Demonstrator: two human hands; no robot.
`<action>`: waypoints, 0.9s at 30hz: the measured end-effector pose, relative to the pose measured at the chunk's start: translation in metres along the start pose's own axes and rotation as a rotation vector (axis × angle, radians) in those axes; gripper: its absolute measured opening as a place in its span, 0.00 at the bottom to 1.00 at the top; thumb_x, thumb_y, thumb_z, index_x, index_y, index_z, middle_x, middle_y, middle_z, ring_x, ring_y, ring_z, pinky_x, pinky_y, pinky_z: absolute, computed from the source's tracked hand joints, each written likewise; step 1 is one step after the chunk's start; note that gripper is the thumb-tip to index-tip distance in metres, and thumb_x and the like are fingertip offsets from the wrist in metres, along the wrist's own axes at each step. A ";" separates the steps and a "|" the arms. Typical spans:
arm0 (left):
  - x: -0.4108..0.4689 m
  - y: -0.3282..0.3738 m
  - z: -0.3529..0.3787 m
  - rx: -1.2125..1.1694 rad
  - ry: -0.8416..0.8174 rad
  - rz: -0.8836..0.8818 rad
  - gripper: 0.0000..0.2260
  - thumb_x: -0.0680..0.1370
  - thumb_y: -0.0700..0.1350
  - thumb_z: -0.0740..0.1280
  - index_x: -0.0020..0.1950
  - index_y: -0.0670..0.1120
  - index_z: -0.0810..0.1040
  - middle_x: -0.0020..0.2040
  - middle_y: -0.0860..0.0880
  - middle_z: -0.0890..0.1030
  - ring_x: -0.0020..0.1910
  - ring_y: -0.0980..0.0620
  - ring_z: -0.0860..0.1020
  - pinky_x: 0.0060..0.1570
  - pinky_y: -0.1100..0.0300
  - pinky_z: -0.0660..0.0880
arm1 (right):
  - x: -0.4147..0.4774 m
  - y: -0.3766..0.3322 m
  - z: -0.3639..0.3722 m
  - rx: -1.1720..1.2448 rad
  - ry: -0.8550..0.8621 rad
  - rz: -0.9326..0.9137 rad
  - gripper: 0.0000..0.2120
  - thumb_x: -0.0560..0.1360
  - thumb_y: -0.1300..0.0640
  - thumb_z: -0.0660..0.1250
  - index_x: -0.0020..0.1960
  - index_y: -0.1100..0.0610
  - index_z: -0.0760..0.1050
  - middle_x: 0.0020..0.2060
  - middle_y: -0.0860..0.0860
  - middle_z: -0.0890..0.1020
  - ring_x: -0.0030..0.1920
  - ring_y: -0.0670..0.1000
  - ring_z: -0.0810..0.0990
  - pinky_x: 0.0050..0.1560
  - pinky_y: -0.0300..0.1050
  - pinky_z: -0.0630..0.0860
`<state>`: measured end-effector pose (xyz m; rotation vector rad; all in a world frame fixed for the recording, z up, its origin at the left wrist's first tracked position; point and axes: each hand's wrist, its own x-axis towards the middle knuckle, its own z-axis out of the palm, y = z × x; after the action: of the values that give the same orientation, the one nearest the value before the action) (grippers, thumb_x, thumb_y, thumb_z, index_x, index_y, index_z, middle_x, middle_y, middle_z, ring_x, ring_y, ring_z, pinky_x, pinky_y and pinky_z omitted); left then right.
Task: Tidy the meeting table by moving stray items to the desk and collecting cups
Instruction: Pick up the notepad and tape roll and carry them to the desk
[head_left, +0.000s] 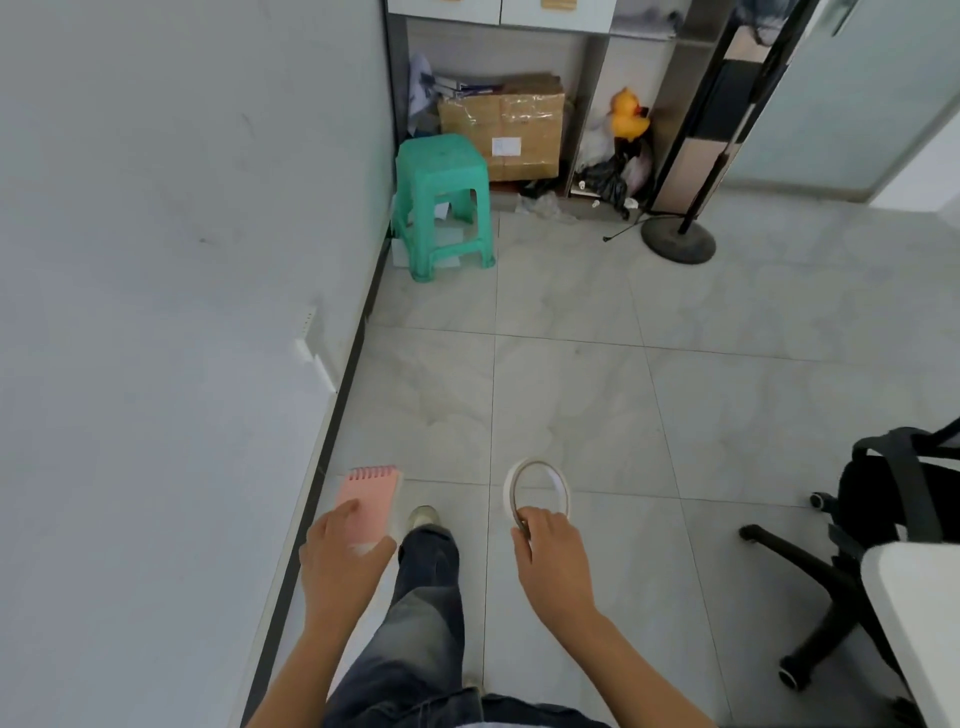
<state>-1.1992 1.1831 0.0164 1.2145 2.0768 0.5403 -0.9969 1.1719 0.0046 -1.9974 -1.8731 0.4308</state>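
Observation:
My left hand (343, 561) grips a small pink spiral notepad (370, 496), held out low over the tiled floor beside the wall. A thin white roll of tape (537, 488) stands upright in my right hand (553, 558), pinched at its lower rim. Both hands are in front of me, with my leg and shoe (423, 519) between them. No cups and no meeting table are in view.
A grey wall (182, 312) runs along the left. Ahead stand a green plastic stool (441, 202), a cardboard box (524, 127), a yellow rubber duck (628, 114) and a stand with a round base (678, 239). A black office chair (852, 561) and a white desk corner (919, 613) are at right.

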 end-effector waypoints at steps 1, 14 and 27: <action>0.017 0.009 0.001 -0.004 0.004 -0.001 0.24 0.71 0.44 0.69 0.66 0.45 0.67 0.67 0.42 0.70 0.63 0.41 0.69 0.61 0.47 0.68 | 0.015 0.001 0.002 -0.023 0.033 -0.018 0.02 0.67 0.60 0.67 0.40 0.57 0.77 0.29 0.49 0.80 0.29 0.49 0.77 0.30 0.40 0.74; 0.246 0.140 -0.019 -0.145 0.020 0.097 0.24 0.71 0.42 0.69 0.66 0.42 0.67 0.64 0.41 0.72 0.60 0.41 0.71 0.54 0.53 0.68 | 0.229 -0.031 0.011 -0.244 0.094 -0.035 0.04 0.64 0.56 0.63 0.34 0.50 0.76 0.26 0.43 0.77 0.28 0.44 0.75 0.31 0.34 0.73; 0.361 0.208 0.012 -0.124 -0.161 0.094 0.28 0.67 0.49 0.69 0.66 0.46 0.67 0.65 0.43 0.71 0.59 0.42 0.71 0.56 0.46 0.74 | 0.360 -0.011 0.016 -0.363 0.143 0.104 0.11 0.66 0.54 0.56 0.33 0.51 0.77 0.26 0.44 0.78 0.28 0.46 0.77 0.31 0.38 0.75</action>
<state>-1.1910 1.5999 0.0200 1.2452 1.8322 0.5856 -0.9883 1.5325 0.0053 -2.2943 -1.8675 -0.0325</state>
